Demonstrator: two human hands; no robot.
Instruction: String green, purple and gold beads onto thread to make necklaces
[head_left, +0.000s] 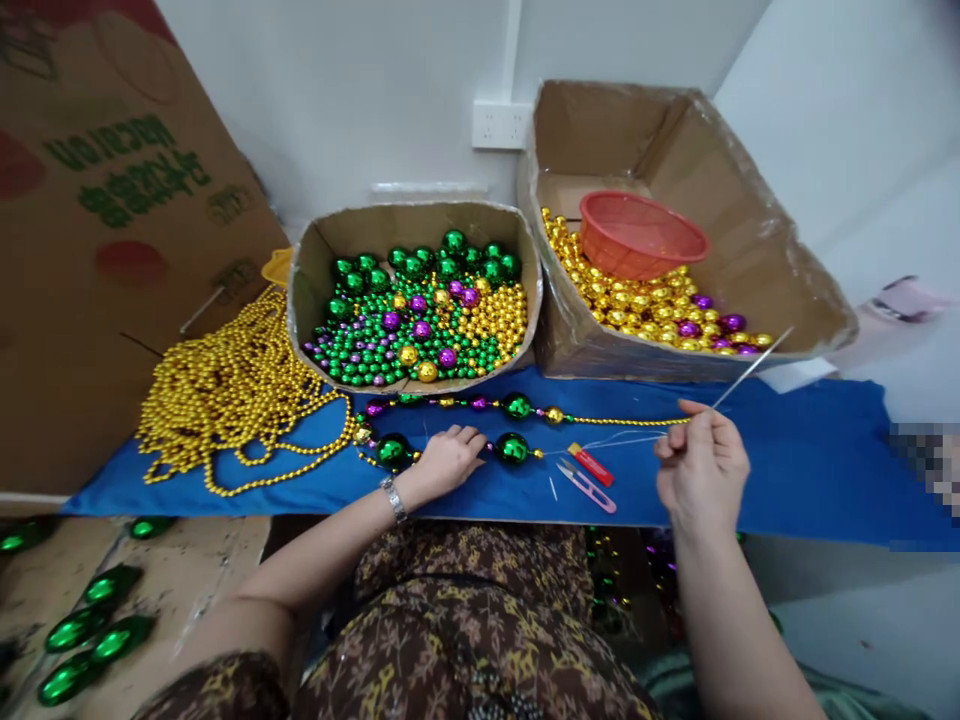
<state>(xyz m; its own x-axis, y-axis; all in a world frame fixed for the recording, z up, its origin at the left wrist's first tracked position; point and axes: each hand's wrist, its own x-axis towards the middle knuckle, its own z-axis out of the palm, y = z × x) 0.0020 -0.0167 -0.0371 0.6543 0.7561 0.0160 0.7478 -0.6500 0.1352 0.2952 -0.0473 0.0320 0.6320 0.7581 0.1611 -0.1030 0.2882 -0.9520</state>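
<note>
A long thin needle point(742, 378) is pinched between the thumb and fingertips of the right hand point(701, 465), which is closed around its lower end above the blue-covered worktop point(810, 460). The needle's long axis is seen to run from the fingers up and to the right, its free tip pointing toward the cardboard box of gold beads point(795, 290). It may be judged light, stiff yet springy, smooth and sharp, best gripped near one end. A fine thread point(622, 440) is trailed from that hand leftward to the bead strand point(517, 405). The strand is laid across the worktop with its long axis left to right, and is doubled back at its left end. The left hand point(446, 458) is laid palm-down on the lower run, between two large green balls, fingers loosely bent; whether a bead is pinched cannot be told. The strand is judged limp, light and slippery, the glossy balls prone to rolling, so the thread or small beads are better held. Snips point(589, 487) are seen between the hands, and a box of mixed beads point(300, 290) behind.
</note>
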